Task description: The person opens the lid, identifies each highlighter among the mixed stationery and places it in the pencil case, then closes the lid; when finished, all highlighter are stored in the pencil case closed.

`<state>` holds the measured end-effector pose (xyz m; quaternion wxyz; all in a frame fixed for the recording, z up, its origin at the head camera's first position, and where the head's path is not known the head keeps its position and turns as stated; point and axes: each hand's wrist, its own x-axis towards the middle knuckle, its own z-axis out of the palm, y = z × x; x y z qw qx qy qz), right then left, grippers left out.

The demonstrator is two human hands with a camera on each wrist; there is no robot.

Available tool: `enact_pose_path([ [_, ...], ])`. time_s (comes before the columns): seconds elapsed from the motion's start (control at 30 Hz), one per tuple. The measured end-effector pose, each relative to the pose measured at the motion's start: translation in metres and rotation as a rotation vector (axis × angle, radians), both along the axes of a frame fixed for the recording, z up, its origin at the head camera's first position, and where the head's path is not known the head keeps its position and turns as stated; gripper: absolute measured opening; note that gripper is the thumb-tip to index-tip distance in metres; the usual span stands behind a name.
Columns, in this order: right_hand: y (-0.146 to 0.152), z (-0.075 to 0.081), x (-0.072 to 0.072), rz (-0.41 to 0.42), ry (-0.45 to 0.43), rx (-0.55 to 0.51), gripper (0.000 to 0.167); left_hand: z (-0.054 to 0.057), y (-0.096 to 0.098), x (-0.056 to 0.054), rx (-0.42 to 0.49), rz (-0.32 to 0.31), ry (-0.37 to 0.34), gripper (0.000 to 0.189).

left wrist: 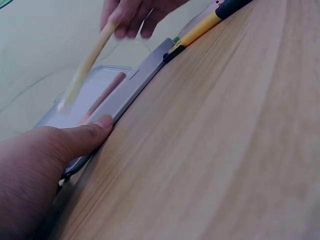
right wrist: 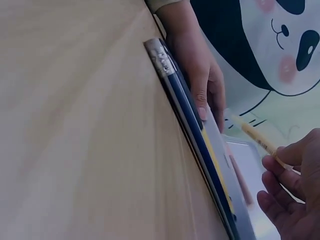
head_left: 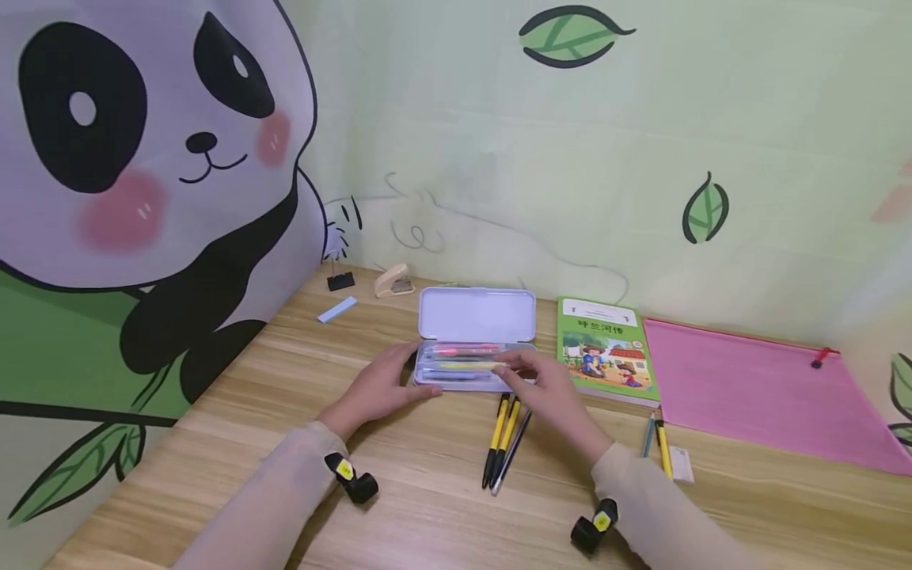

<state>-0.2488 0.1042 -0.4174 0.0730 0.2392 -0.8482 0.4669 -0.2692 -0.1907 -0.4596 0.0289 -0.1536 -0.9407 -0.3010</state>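
An opened pencil case (head_left: 477,315) lies on the table, its lid tipped back and several pens inside, a red pen (head_left: 466,349) among them. Around its left end, my left hand (head_left: 378,388) grips the case, the thumb along the front wall. My right hand (head_left: 549,392) pinches a yellow pen (right wrist: 257,137) by one end, between thumb and forefinger. That pen slants over the case in the left wrist view, its far end pointing toward the left hand. In front of the case lie two yellow-and-black pens (head_left: 496,435) and a dark pencil (right wrist: 187,110) with a silver end.
Right of the case are a green book (head_left: 606,348) and a pink zip pouch (head_left: 755,388). Near them lie a yellow pen (head_left: 666,451), a blue pencil (head_left: 648,437) and a small white block (head_left: 682,465). A stapler (head_left: 393,279), binder clip (head_left: 340,281) and blue strip (head_left: 337,309) sit back left.
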Motion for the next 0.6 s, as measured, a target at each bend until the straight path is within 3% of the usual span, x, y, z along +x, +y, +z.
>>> enact_pose_path([
  [0.13,-0.012,-0.007,-0.012,-0.003,0.005,0.017,0.022,0.000,0.000,0.000,0.000,0.001,0.001,0.103],
  [0.33,-0.011,-0.016,-0.016,-0.011,-0.022,0.006,0.020,0.003,0.003,0.001,0.007,-0.005,0.001,0.103],
  [0.6,-0.010,-0.027,-0.019,-0.010,0.094,0.052,0.019,0.003,0.002,0.003,0.002,-0.007,0.014,0.100],
])
